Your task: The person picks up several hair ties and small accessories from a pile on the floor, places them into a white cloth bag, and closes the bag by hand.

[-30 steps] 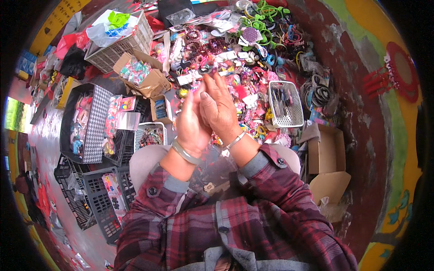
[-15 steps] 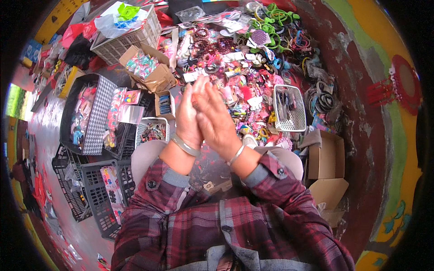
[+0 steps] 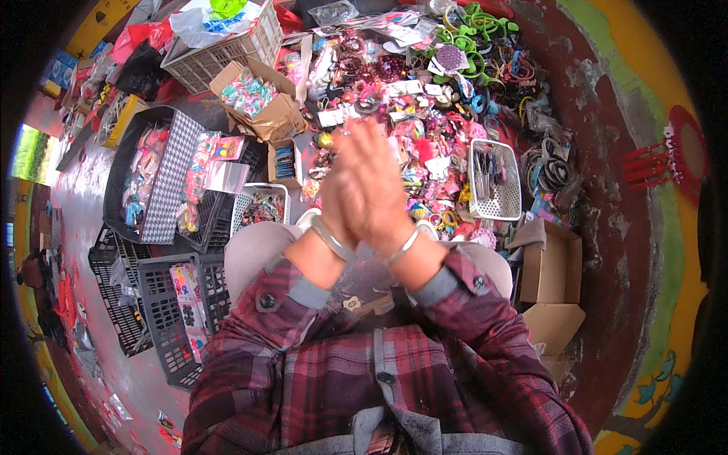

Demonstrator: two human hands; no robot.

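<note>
Bare left hand (image 3: 339, 199) presses flat against right hand (image 3: 379, 193).

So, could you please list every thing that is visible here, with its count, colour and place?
hair accessories heap: many, mostly pink and mixed colours, spread ahead of the hands
white wire basket: one, white, right of the hands
cardboard box: one, brown, filled with colourful items, upper left
white crate: one, top left, bags inside
black crates: several, left side
brown boxes: two, right side
left hand: pressed against the right hand, blurred, a bangle on each wrist
</note>
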